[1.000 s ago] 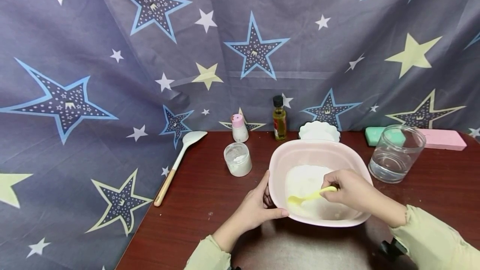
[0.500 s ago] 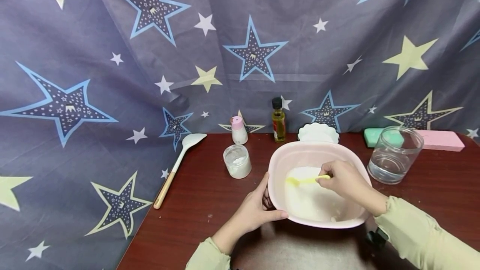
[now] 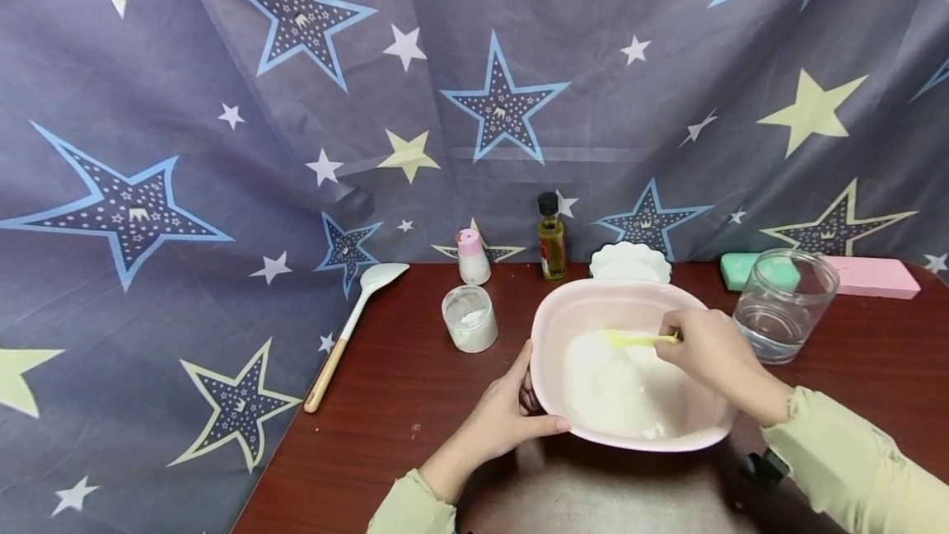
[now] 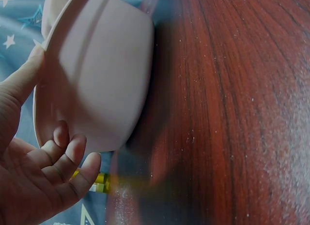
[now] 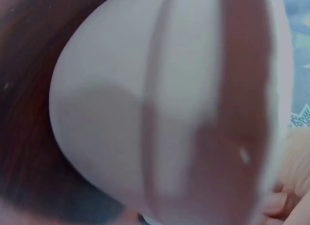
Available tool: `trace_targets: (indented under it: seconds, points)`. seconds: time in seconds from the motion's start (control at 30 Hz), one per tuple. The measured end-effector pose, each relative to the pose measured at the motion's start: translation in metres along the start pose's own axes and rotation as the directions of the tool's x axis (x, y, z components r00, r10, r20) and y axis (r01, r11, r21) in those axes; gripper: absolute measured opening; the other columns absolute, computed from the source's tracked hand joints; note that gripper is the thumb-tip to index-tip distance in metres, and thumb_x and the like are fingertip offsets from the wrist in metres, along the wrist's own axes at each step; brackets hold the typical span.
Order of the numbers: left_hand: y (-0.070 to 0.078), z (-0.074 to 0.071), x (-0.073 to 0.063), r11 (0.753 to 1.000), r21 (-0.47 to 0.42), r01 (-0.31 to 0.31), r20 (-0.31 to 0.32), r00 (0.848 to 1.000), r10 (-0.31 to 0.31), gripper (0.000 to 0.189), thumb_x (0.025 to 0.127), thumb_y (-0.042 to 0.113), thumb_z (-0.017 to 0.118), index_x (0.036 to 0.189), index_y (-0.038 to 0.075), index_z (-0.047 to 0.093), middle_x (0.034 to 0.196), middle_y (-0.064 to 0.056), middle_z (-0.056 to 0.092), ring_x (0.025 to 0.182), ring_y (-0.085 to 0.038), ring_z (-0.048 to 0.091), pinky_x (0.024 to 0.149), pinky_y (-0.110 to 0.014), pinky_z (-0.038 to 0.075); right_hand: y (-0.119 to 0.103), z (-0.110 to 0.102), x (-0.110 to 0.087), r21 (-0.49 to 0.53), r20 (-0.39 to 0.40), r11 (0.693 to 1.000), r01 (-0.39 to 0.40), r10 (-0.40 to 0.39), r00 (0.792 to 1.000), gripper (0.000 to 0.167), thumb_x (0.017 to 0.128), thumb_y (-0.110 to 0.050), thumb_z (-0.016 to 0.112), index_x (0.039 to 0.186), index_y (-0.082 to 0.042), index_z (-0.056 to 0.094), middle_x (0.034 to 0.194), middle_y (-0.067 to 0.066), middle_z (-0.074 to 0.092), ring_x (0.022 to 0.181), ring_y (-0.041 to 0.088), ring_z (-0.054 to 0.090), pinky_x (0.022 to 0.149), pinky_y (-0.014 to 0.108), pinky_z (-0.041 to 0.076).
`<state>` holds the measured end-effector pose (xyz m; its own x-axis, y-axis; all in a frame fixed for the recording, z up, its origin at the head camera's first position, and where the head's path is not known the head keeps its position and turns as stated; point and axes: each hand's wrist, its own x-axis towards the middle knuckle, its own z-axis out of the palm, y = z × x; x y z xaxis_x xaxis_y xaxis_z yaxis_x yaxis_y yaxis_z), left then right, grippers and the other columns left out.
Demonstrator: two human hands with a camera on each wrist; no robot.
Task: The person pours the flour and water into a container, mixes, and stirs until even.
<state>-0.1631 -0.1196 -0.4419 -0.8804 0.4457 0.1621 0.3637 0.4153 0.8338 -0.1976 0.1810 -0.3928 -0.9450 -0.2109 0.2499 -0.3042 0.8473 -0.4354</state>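
On my feed, a star-printed cloth (image 3: 230, 270) fills the upper frame, above a glossy, dark red wood-grain table (image 3: 400, 369). The smooth pink bowl (image 3: 549, 336), a rounded rectangle right of centre, holds white stuff (image 3: 608, 394), lumpy toward the bottom; powder or liquid, I can't tell. At its lower left, the left hand (image 3: 500, 410) grips the bowl, thumb on the rim; only the left wrist view shows me its bent fingers beside the outer wall. Over the bowl's right part, the right hand (image 3: 708, 353) pinches a yellow spoon (image 3: 630, 339); the right wrist view gives me mostly blurred outer wall. At the right, a clear glass (image 3: 786, 311) holds transparent liquid. Near centre, a see-through tub (image 3: 470, 328) contains white powder, a bottle (image 3: 551, 247) golden liquid, and a pink-capped shaker (image 3: 473, 266) something white. The spoon's slim handle points left, its tip at the white stuff.
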Motion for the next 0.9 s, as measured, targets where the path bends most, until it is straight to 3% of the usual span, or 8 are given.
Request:
trace_targets:
  seconds: [0.67,0.9]
  points:
    - [0.0,-0.001,0.001,1.0,-0.005,0.009,0.008,1.0,-0.009,0.111,0.074,0.025,0.087,0.155,0.003,0.014,0.081,0.006,0.062,0.069,-0.005,0.06,0.066,-0.023,0.053,0.026,-0.04,-0.02,-0.03,0.126,0.997,0.074,-0.07,0.99,0.022,0.073,-0.014,0.075,0.063,-0.025,0.059,0.055,-0.01,0.043,0.055,0.009,0.039,0.05,0.027,0.032]
    - [0.0,-0.001,0.0,1.0,-0.013,0.001,0.012,1.0,-0.001,0.111,0.074,0.024,0.087,0.155,0.003,0.014,0.081,-0.003,0.064,0.068,-0.006,0.058,0.063,-0.023,0.053,0.031,-0.049,-0.026,0.007,0.185,0.995,0.095,-0.094,0.978,0.021,0.072,-0.013,0.078,0.064,-0.028,0.064,0.056,-0.014,0.043,0.054,0.003,0.037,0.049,0.023,0.031]
